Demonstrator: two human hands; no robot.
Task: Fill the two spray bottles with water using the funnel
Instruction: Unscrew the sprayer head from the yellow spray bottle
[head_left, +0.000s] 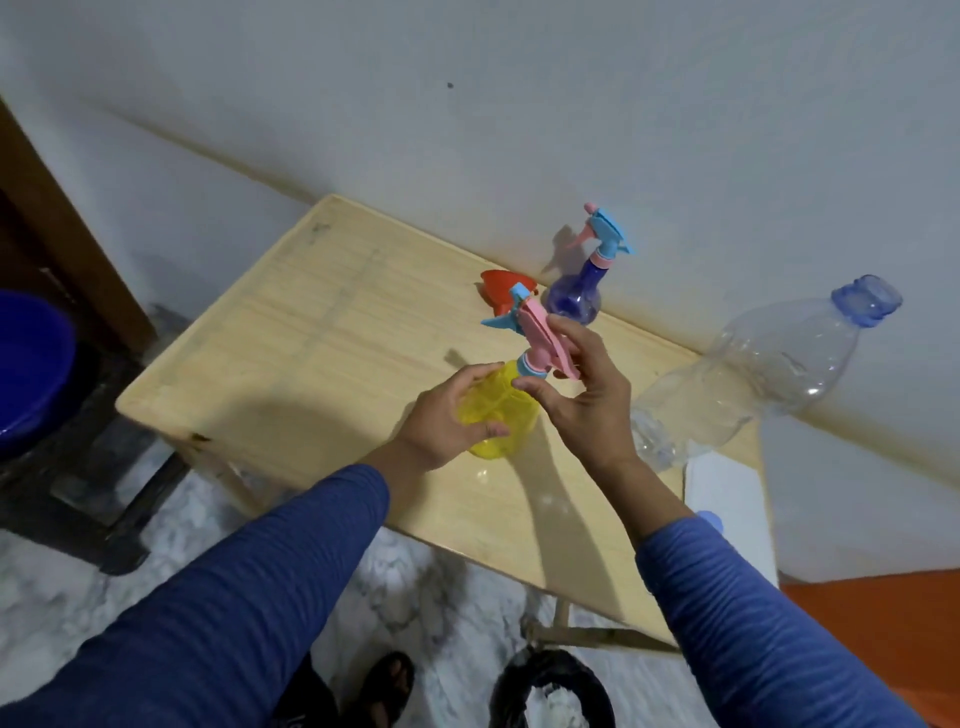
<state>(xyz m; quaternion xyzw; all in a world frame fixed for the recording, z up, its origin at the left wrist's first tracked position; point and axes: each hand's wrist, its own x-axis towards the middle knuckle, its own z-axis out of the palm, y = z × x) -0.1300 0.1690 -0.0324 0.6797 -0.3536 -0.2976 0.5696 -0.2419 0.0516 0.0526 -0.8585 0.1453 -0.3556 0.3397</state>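
2 spray bottles are showing on the pale wooden table (291, 332). Nearest the person, the yellow spray bottle (506, 415) is sitting near the table's middle, tilted a little, with its pink-and-blue trigger head (524, 332) on top. The left hand (447, 415) is wrapping around the yellow body, thumb across the front and fingers curled behind it. The right hand (576, 384) is curling its fingers and thumb around the trigger head at the collar, gripping it.

Behind them, the purple spray bottle (576, 296) is standing upright close to the white wall (519, 104), its own blue-and-pink sprayer fitted on. Just beside it, to its left, the red funnel (498, 291) is lying on the table, partly hidden by the yellow bottle's sprayer.

At the table's right side, 1 large clear plastic water bottle (753, 374) is standing uncapped with a blue neck ring; I cannot tell how much water it is holding. A blue tub (31, 374) is sitting at the far left, off the table. Both arms are wearing blue sleeves (249, 582).
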